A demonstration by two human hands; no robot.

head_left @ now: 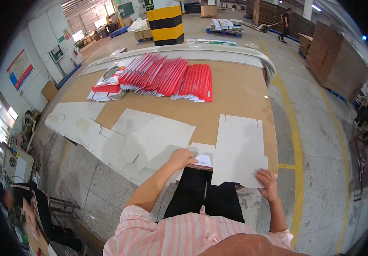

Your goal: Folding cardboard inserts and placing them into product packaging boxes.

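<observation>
My left hand rests on a small folded piece of white card at the near edge of a large brown work table, fingers closed on it. My right hand pinches the near right corner of a flat white die-cut carton blank lying on the table. Several more white blanks overlap in a spread to the left of my left hand. A fanned row of red flat cartons lies across the far half of the table.
Long pale sheets hang over the table's far edge. A yellow and black pillar stands beyond. Stacks of brown cardboard line the right side. One person walks far off, another sits at lower left.
</observation>
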